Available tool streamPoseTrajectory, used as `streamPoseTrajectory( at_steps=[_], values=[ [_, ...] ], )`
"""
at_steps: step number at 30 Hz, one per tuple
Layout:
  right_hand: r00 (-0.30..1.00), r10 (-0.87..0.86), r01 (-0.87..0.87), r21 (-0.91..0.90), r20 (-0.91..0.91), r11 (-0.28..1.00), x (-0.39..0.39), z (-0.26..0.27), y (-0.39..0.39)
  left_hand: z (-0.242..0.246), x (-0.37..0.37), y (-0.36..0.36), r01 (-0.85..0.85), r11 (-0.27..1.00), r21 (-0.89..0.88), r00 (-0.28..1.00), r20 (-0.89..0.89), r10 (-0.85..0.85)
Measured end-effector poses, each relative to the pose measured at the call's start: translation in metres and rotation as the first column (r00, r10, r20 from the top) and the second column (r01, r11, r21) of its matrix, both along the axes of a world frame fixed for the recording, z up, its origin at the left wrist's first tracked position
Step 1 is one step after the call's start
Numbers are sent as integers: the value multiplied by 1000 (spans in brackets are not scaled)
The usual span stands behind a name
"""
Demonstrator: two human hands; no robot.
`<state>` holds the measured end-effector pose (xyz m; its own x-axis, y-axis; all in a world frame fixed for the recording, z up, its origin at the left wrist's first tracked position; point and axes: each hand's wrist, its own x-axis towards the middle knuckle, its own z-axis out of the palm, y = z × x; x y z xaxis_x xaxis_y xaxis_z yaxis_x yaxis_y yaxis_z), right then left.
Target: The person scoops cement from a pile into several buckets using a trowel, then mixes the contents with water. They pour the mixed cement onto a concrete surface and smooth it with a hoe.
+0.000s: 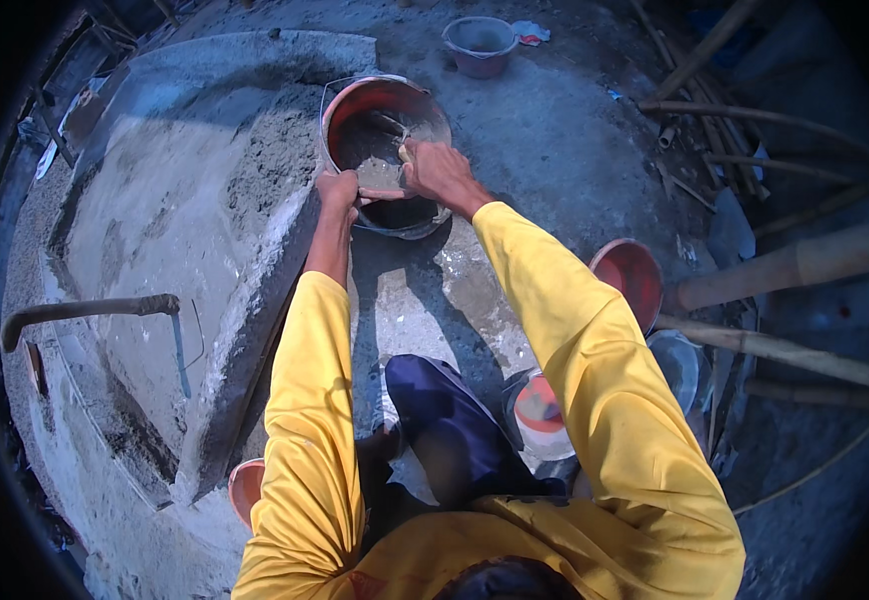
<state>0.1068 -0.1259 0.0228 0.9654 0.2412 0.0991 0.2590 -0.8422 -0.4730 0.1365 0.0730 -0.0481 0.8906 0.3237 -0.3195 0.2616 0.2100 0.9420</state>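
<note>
A red-lined bucket [344,112] with a wire handle is tilted towards me beside the low cement wall. My left hand [338,193] grips its near rim. Inside it, grey wet mortar [379,172] lies near the lip. My right hand [438,171] holds the light-coloured handle [404,152] of what looks like a trowel, reaching into the bucket; its blade is partly hidden. Under the tilted lip shows the rim of a second dark container [412,231], mostly covered by the bucket.
To the left, a concrete-walled bed [157,195] holds smoothed and rough mortar; a hoe-like wooden-handled tool [97,311] crosses its wall. Buckets stand around: one at the back [481,46], a red one [629,277] and a white one [543,431] at right. Bamboo poles [787,270] lean there.
</note>
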Motion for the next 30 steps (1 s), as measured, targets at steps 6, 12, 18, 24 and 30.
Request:
streamPoseTrajectory(
  at_steps=[6,12,18,24,30],
  values=[
    [996,84,-85,-42,-39,995,-11,-10,-9,-5,-3,1,1,998,-55,997,-82,-5],
    [994,113,-113,-46,-7,993,-36,-23,-3,-18,-1,8,35,998,-50,994,-105,-40],
    [996,-73,69,71,57,995,-22,-43,-21,-10,-7,-4,42,996,-80,996,-74,-48],
    [999,-45,44,96,3,994,-30,-37,1,-16,-5,5,73,995,-74,995,-62,-78],
    [998,57,-60,91,37,994,-44,-40,9,-17,-5,11,40,994,-98,993,-104,-50]
  ],
)
